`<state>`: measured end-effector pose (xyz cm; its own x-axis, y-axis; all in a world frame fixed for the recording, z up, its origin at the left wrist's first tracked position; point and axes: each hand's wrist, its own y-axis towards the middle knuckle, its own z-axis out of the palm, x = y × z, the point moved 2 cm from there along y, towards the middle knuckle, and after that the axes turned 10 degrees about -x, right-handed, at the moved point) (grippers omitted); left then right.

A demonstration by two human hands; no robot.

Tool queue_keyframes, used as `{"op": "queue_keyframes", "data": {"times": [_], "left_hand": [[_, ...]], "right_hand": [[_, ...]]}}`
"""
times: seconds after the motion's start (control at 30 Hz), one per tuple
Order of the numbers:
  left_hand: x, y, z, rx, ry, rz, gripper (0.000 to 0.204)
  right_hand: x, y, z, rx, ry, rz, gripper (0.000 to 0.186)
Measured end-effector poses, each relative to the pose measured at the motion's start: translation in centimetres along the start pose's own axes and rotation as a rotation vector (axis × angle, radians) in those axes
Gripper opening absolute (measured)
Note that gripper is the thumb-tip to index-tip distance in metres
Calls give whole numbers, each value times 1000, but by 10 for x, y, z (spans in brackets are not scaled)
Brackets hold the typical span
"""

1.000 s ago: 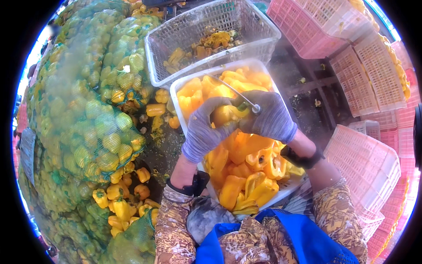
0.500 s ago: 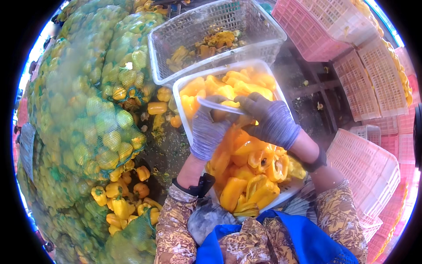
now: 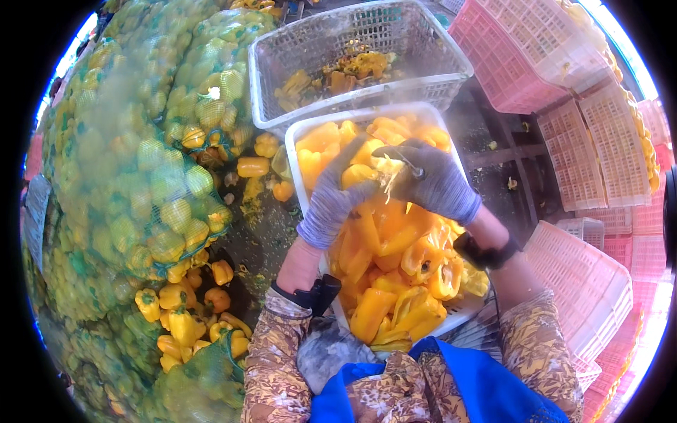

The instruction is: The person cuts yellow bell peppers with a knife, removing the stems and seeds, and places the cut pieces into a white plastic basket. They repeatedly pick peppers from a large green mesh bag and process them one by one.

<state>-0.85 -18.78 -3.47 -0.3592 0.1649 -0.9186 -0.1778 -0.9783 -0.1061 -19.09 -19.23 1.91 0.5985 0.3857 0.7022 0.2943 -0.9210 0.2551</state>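
a yellow bell pepper (image 3: pixel 361 176) is held over the white tray (image 3: pixel 300 137) of cut pepper pieces (image 3: pixel 395 268), so that whatever is trimmed off drops among or beside the pieces already gathered there. the left hand (image 3: pixel 335 201), in a grey-purple glove, is wrapped about the pepper from below and the left, its fingers closed on it to keep it steady. the right hand (image 3: pixel 437 187), gloved alike, is closed on a small metal tool (image 3: pixel 407 163), seemingly a knife or corer, whose tip is set at the pale core of the pepper; its exact form cannot be told. a grey mesh basket (image 3: pixel 423 49) is placed just beyond the tray, within reach, and scraps of core and trimmings (image 3: pixel 345 74) are seen lying in it. green net sacks (image 3: pixel 134 169) full of whole peppers are heaped on the left, and loose whole peppers (image 3: pixel 183 317) lie spilled at their foot. pink plastic crates (image 3: pixel 592 134) are stacked on the right, at least six of them; the sacks overlap too much to be counted. two hands, one tray, one basket, one tool and one held pepper are counted.
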Motion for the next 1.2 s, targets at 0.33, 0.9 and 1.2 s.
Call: {"op": "queue_keyframes", "data": {"times": [0.33, 0.9, 1.2], "left_hand": [[10, 5, -2, 23, 156, -80, 50], [30, 16, -20, -62, 85, 64, 39], [23, 13, -18, -41, 221, 165, 33]], "right_hand": [[8, 16, -17, 211, -82, -130, 42], [2, 23, -16, 102, -639, -372, 36], [9, 31, -19, 168, 90, -178, 43]]}}
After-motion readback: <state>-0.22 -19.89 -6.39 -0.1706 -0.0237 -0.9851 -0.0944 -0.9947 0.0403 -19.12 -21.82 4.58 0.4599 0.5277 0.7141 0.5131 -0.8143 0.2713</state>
